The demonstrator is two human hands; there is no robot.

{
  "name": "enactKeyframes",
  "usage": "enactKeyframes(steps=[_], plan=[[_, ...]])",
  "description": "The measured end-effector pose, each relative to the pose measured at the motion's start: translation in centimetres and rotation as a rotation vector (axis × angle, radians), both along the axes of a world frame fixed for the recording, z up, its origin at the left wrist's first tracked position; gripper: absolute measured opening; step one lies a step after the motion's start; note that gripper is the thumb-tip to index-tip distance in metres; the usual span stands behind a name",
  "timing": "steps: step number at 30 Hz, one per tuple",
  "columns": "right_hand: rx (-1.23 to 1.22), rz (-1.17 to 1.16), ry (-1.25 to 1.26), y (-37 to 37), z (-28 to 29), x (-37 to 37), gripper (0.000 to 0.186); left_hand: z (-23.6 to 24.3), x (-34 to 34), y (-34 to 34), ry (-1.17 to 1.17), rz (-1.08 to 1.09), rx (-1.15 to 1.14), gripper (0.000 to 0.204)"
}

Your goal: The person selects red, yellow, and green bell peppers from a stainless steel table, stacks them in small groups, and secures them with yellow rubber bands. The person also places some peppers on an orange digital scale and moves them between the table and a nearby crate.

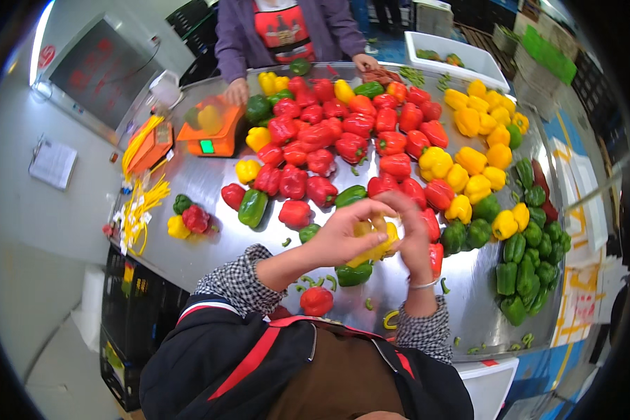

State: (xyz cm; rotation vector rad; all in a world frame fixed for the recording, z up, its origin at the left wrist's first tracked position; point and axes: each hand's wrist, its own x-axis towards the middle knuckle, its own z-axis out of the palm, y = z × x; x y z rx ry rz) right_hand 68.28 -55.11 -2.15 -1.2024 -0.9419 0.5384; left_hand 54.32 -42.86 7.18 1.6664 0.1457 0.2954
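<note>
Over the near part of the steel table [210,238], my left hand [343,234] and my right hand [413,234] together hold a yellow bell pepper [376,238]. My fingers wrap its sides, so only its middle shows. A green pepper [354,274] lies just under my hands and a red pepper [316,300] sits close to my chest. Cut green stems [315,281] are scattered around them.
Heaps of red peppers [343,133], yellow peppers [479,140] and green peppers [528,259] cover the table. An orange scale [210,133] stands at the far left, next to another person's hand [236,91]. Yellow ties [143,203] lie at the left edge. A white crate [455,56] sits behind.
</note>
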Motion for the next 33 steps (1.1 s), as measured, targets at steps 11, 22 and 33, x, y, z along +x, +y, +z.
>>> enactKeyframes(steps=[11, 22, 33], plan=[[0.535, 0.670, 0.790, 7.3, 11.2, -16.0, 0.024, 5.6, -17.2, 7.6, -0.186, 0.183, 0.398, 0.045], [-0.231, 0.362, 0.401, 21.8, 7.3, -36.5, 0.017, 1.8, -39.1, 23.5, -0.170, 0.145, -0.536, 0.015], [-0.304, 0.720, 0.509, 33.7, 5.8, -48.4, 0.042, -2.1, -51.7, 31.7, -0.428, 0.632, -0.547, 0.023]])
